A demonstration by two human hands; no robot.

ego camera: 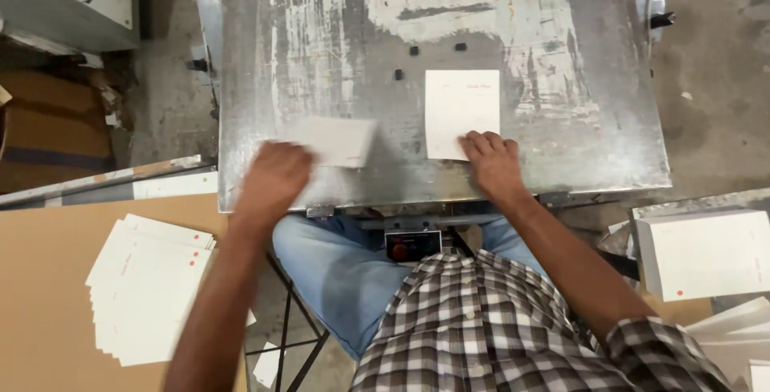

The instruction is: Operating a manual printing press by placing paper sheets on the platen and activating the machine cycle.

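left hand [273, 179] grips blurred card [335, 141]; right hand [491, 161] flat on card's [461, 111] near edge.

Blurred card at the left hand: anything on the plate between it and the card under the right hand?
Nothing visible. The blurred card at the left hand and the card under the right hand are apart, with only bare plate between them. The small black stops sit farther up, off that line.

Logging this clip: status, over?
Left hand holding blurred card. Right hand pressing card onto metal plate. Nothing blocking.
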